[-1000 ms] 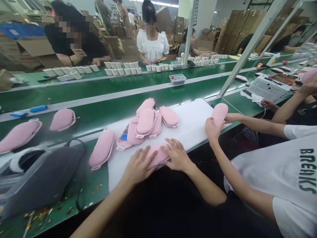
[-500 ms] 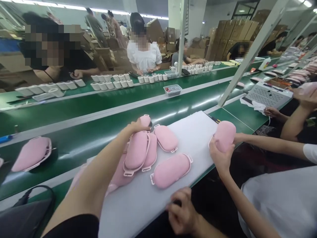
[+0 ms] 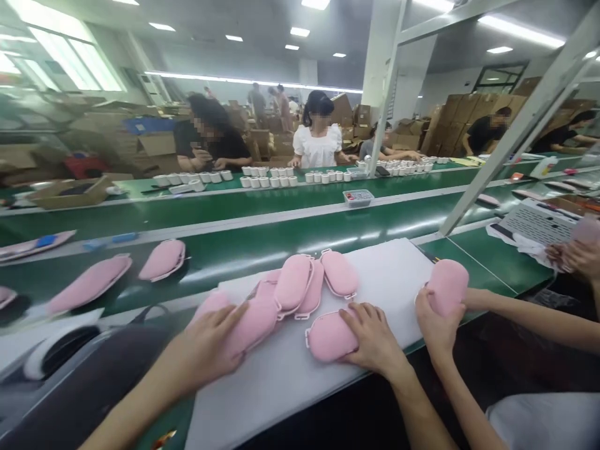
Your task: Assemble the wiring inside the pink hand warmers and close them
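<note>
My left hand (image 3: 213, 344) grips a pink oval shell (image 3: 255, 322), thumb below and fingers over its top, at the left of a white foam sheet (image 3: 262, 400). My right hand (image 3: 375, 337) is closed around the right end of another pink oval shell (image 3: 330, 337) that lies on the sheet. This one shows a white frame with a strap loop at its left end. Between and behind my hands sit several more such shells, among them an upper one (image 3: 294, 281) overlapping its neighbour and a separate one (image 3: 340, 273).
At my right, a co-worker's hands hold a pink shell (image 3: 449, 287). A green conveyor belt (image 3: 225, 253) carries more pink shells (image 3: 162, 259). White cups (image 3: 268, 181) line the far side, near a clear plastic box (image 3: 359, 198). A dark bag-like object (image 3: 107, 375) lies left; a slanted metal post (image 3: 492, 156) stands right.
My left hand has come back from the far shells and now grips a shell at the left. My right hand has risen from the sheet's edge onto the near shell. The view has swung left.
</note>
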`<state>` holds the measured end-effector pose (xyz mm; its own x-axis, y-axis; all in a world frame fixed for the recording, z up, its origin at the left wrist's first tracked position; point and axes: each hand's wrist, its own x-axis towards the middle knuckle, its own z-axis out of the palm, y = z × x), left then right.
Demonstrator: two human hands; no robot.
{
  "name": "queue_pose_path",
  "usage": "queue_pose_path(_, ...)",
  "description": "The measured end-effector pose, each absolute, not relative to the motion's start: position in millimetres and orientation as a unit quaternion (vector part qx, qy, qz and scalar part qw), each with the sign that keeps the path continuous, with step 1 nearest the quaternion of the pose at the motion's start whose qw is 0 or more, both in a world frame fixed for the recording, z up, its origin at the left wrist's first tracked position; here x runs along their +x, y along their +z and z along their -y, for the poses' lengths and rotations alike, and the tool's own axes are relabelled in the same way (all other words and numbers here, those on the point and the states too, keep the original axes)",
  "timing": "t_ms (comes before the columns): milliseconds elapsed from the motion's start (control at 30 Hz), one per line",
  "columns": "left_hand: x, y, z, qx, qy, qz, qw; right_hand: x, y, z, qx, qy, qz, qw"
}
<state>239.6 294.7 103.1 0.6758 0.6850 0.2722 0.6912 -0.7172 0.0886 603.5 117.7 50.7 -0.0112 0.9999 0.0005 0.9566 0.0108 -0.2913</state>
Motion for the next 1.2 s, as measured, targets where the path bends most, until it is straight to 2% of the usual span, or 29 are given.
queue_pose_path(133,189,74,-211,-0.895,-0.158,0.414,-0.044,579,45,-111,-0.673,0.088,0.728,0.093)
queue_pose_path(233,179,62,-197,-0.876,-0.164,0.444,-0.094,565,38,-111,-0.661,0.086,0.741,0.080)
queue_pose_path(333,197,48,-190,-0.856,-0.193,0.451,-0.162,558,41,-109,-0.652,0.096,0.744,0.110)
queue_pose_path(433,244,36,-154,-0.798,-0.285,0.419,-0.327,552,54,-100,-0.629,0.158,0.739,0.182)
queue_pose_path(467,261,33,-137,-0.735,-0.344,0.399,-0.427,548,60,-96,-0.613,0.192,0.740,0.202)
queue_pose_path(567,300,27,-94,-0.631,-0.396,0.364,-0.559,529,72,-82,-0.552,0.300,0.750,0.206)
queue_pose_path(667,314,22,-80,-0.581,-0.419,0.372,-0.590,517,79,-74,-0.521,0.362,0.751,0.180)
queue_pose_path(833,302,23,-83,-0.529,-0.445,0.382,-0.614,526,84,-77,-0.452,0.482,0.708,0.250)
queue_pose_path(933,299,28,-81,-0.514,-0.456,0.382,-0.618,532,89,-80,-0.457,0.509,0.688,0.242)
queue_pose_path(1100,301,32,-78,-0.502,-0.458,0.382,-0.627,528,84,-74,-0.491,0.434,0.728,0.199)
queue_pose_path(1200,300,31,-77,-0.508,-0.437,0.380,-0.638,516,78,-67,-0.523,0.275,0.757,0.279)
